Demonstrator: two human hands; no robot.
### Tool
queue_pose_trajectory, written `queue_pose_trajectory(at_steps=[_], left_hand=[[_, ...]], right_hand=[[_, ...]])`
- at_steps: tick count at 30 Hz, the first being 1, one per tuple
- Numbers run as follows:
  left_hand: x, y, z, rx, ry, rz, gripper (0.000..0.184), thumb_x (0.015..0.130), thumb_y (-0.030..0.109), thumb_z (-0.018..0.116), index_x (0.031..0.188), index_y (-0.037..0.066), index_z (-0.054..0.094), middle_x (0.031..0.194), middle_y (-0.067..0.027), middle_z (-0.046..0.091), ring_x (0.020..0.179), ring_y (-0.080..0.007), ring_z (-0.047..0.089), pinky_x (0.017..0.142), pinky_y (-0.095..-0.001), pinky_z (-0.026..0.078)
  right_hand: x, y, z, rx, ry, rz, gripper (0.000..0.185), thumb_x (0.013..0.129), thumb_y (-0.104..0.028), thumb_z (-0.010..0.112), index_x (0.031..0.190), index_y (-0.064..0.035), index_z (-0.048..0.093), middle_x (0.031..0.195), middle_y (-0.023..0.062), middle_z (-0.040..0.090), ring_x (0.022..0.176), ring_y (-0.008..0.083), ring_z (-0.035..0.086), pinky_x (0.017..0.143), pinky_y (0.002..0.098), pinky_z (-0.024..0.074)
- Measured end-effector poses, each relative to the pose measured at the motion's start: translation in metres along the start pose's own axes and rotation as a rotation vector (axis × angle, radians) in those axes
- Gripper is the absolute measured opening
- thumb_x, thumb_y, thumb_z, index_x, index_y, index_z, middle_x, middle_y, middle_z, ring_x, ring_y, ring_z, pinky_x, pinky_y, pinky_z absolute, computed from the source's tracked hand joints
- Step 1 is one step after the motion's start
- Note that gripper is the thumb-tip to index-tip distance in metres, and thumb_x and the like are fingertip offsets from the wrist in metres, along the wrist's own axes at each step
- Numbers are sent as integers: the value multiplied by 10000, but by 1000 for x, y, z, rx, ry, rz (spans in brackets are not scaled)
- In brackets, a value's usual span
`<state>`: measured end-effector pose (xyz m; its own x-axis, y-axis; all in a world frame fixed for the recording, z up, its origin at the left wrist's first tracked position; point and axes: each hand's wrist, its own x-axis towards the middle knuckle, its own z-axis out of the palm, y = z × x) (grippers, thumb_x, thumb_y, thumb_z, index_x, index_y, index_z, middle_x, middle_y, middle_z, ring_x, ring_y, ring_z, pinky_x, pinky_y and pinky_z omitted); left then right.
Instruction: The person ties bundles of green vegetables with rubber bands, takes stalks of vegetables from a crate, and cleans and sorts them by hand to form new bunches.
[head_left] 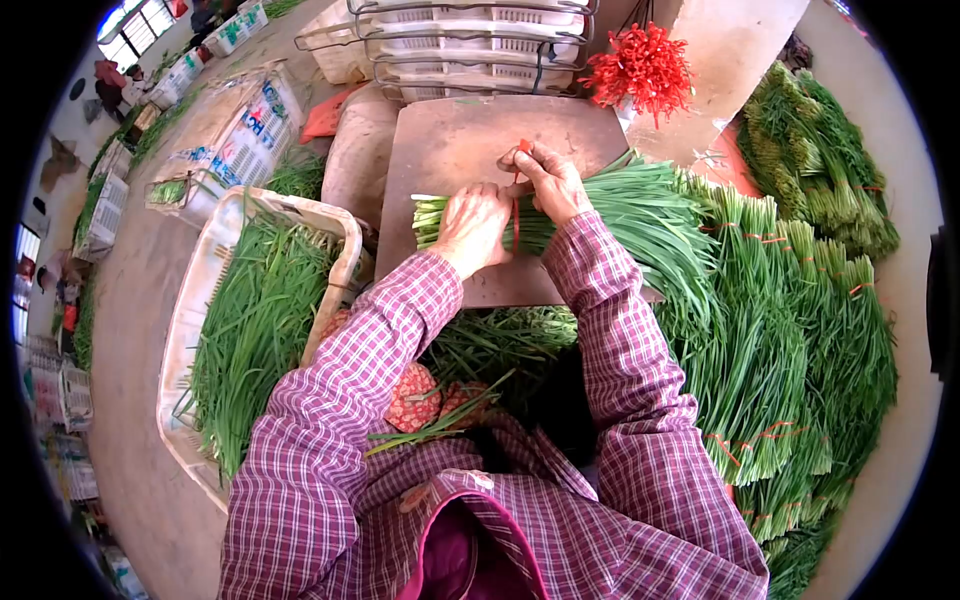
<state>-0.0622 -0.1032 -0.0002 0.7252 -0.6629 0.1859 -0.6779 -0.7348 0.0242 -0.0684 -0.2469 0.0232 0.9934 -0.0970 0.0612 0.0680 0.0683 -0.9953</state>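
Observation:
A bundle of green chives (pixel 640 215) lies across the board (pixel 450 140) in front of me, its pale cut stem ends pointing left and its leaves spreading right. My left hand (pixel 474 226) is closed over the bundle near the stem ends, pressing on it. A thin red tie (pixel 516 228) runs around the bundle just right of that hand. My right hand (pixel 556 182) pinches the tie's upper end above the chives, fingertips together. The underside of the bundle is hidden.
On the left stands a white plastic crate (pixel 172 375) of loose chives (pixel 262 320). Tied chive bundles (pixel 750 330) are piled at right. Red ties (pixel 640 70) hang in a bunch behind the board, beside stacked white crates (pixel 470 50). Other people are far off at left.

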Motion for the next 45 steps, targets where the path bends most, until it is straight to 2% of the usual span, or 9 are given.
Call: queue_pose_trajectory(at_steps=[9,13,17,25,29,33,37,39,45], left_hand=[[-1,9,-10,-5,-15,-56,633,543,386,850,1010,23,625,1002,-138,628,957,-292,619,826,-397,500],[4,8,-13,-73,-113,-88,545,581,374,838,970,46,642,915,-124,670,897,-262,651,806,-379,515],[-2,1,11,-186,130,-112,542,563,397,799,925,53,587,915,-99,614,897,-249,617,802,-399,501],[1,3,8,-90,-23,-45,704,514,342,869,1085,49,579,1027,-133,635,965,-293,625,836,-415,493],[-4,8,4,-124,85,19,774,526,305,841,1208,97,539,1055,-132,637,1004,-323,605,853,-442,475],[-10,18,-1,-44,89,-20,755,533,300,844,1194,99,540,1040,-127,631,1007,-326,598,864,-442,460],[-11,14,5,-9,111,-2,745,532,305,844,1184,105,543,1021,-115,620,1006,-312,584,864,-433,439],[-11,14,7,-24,121,-8,747,515,295,842,1177,123,543,995,-104,608,997,-300,573,893,-431,419],[-15,17,0,-28,138,-1,760,510,302,842,1188,129,546,1003,-91,603,997,-280,571,907,-411,406]], right_hand=[[-6,-17,11,-112,20,215,172,934,-125,540,939,-9,667,782,51,664,657,117,618,591,251,506],[-35,-30,12,-380,25,61,207,864,-157,585,921,0,707,775,87,707,699,125,664,653,274,520],[-79,-25,16,-600,-14,-201,183,863,-137,579,911,-8,700,792,136,710,702,223,696,651,324,549],[-153,68,44,-454,237,-266,88,905,-116,579,931,-45,624,669,83,637,597,185,635,563,329,500],[-153,60,32,-621,142,-276,113,904,-209,573,939,-106,603,799,133,633,772,354,632,667,432,505],[-169,28,-5,-698,168,-420,123,893,-225,586,941,-126,640,844,80,656,800,301,639,705,403,523],[-160,-6,-95,-933,665,-456,108,872,-241,607,863,-157,674,850,38,664,826,288,615,730,396,513],[-148,-1,-136,-1107,645,-273,114,874,-247,596,886,-177,685,858,27,667,862,280,597,776,383,495],[-113,27,-156,-1251,459,-200,211,822,-366,650,979,-228,678,973,13,657,1025,267,551,915,426,385]])
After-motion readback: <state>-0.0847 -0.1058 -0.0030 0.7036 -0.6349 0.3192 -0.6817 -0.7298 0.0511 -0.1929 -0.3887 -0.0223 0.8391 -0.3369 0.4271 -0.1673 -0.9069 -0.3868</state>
